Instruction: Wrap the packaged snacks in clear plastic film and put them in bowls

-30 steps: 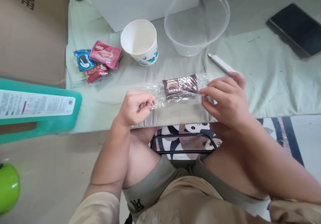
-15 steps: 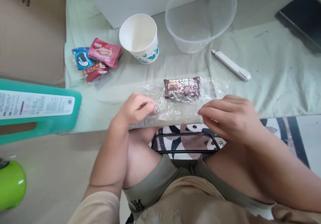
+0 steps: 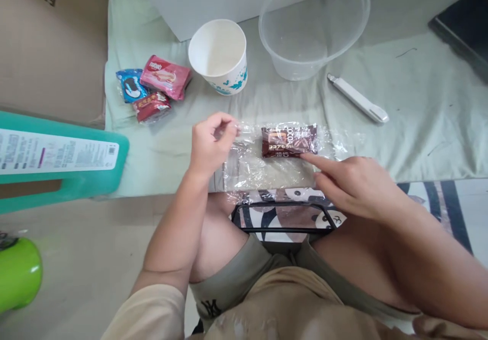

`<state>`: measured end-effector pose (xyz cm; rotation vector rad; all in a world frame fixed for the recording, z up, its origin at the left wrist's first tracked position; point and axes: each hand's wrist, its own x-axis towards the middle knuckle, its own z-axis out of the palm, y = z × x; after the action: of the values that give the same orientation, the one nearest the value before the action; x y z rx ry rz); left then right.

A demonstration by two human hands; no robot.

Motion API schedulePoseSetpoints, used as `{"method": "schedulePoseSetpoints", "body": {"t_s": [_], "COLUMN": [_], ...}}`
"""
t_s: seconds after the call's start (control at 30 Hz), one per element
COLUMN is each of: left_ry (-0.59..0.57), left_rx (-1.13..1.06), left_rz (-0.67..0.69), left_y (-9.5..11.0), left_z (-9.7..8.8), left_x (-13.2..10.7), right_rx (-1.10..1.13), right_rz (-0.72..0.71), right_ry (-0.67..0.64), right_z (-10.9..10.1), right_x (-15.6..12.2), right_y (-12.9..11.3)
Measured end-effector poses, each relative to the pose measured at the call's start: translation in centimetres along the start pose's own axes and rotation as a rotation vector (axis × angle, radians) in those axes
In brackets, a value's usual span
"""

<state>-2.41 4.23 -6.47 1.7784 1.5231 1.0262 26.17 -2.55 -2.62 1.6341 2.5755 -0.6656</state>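
Note:
A brown snack packet [image 3: 288, 140] lies on a sheet of clear plastic film [image 3: 263, 170] spread over the pale green cloth [image 3: 400, 126]. My left hand [image 3: 210, 142] is closed, pinching the film's left edge and lifting it a little. My right hand [image 3: 351, 182] rests low at the right; its index finger is stretched out and presses the packet's near right corner, while the other fingers are curled under.
A white paper cup [image 3: 219, 55] and a clear plastic bowl [image 3: 312, 25] stand behind. A white pen-like tool [image 3: 358, 98] lies to the right. Three small snack packets [image 3: 152, 86] lie at the left. A teal stool [image 3: 57, 157], a cardboard box [image 3: 49, 45], and a dark device [image 3: 463, 25] surround.
My left hand rose and moved away from me with the film's edge. My right hand let go of the film's right side and stretched its index finger onto the packet.

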Motion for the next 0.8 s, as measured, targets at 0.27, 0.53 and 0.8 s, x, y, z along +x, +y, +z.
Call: {"method": "schedulePoseSetpoints", "body": {"t_s": [0.27,0.53,0.8], "left_ry": [0.016,0.214,0.035], "left_rx": [-0.220,-0.008,0.157], "left_rz": [-0.290,-0.250,0.123], "left_y": [-0.8,-4.2,6.0], "left_z": [0.2,-1.1,0.5], "left_x": [1.7,3.2,-0.7], "right_rx": [0.376,0.281,0.067], "right_rz": [0.292,-0.136,-0.074], "right_ry": [0.183,0.548,0.383], "right_z": [-0.3,2.2,3.3], "right_x": [0.1,3.5,5.3], "right_y": [0.6,0.7,0.6]}}
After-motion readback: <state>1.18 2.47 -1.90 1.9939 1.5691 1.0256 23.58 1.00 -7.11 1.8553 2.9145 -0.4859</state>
